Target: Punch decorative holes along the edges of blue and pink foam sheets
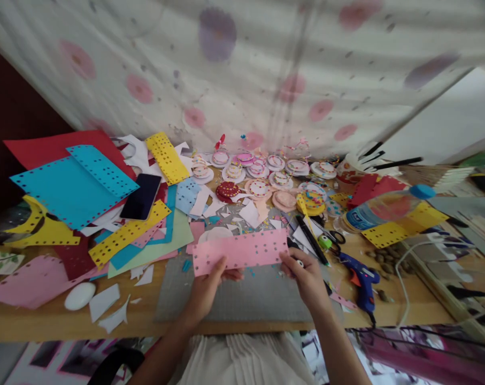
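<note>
A pink paper strip (242, 250) dotted with punched holes is stretched between my hands above the grey cutting mat (226, 299). My left hand (210, 283) is closed on its lower left part, thumb on top and fingers underneath. At the right end, my right hand (304, 272) is closed on the strip's edge. A small dark and white object (300, 263) shows at my right fingers; I cannot make out what it is. Beyond the strip, several small layered paper cakes (259, 188) with coloured trim stand among paper scraps.
Punched blue sheets (66, 187), a phone (141, 197) and yellow strips lie left. To the right are a black pen (311, 240), scissors (336, 238), a blue glue gun (362, 283) with a cord, and a tilted water bottle (382, 208). A floral curtain (242, 69) hangs behind.
</note>
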### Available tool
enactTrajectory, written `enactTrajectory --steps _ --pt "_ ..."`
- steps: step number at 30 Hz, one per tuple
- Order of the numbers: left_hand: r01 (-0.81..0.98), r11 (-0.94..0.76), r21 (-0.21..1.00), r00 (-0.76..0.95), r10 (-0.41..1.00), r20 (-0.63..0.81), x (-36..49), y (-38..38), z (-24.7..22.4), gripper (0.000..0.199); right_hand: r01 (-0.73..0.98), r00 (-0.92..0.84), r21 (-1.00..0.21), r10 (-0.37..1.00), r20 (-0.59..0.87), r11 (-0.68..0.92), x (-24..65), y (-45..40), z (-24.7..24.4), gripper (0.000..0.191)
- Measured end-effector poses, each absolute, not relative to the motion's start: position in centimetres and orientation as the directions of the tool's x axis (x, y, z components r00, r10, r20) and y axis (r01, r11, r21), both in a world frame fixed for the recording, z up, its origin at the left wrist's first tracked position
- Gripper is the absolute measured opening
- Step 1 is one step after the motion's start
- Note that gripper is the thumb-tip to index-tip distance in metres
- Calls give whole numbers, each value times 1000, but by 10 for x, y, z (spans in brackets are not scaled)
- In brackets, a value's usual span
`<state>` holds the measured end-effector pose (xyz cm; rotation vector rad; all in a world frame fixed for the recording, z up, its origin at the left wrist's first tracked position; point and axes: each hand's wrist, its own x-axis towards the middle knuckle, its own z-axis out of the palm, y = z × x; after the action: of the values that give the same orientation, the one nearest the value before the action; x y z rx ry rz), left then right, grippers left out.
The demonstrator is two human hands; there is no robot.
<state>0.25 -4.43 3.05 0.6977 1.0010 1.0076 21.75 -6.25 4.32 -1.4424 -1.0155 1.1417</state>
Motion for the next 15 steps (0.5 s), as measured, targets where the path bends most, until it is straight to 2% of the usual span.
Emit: enactTrajectory --steps 3,8,13,15 --pt "-266 338 903 135 940 -312 -13 -36 39 24 -19 261 -982 947 -189 -190 236 -64 39 33" --pt "-41 285 958 259 929 -265 -32 -27 49 16 -145 330 -975 920 -211 -171 235 -65 39 31" --pt "-25 325 945 299 905 -303 -33 -33 46 16 -408 333 -905 904 -268 -118 224 -64 39 33" --pt "-52 352 935 286 902 -324 -30 -37 44 20 -448 316 -888 910 -269 -107 222 -67 36 30"
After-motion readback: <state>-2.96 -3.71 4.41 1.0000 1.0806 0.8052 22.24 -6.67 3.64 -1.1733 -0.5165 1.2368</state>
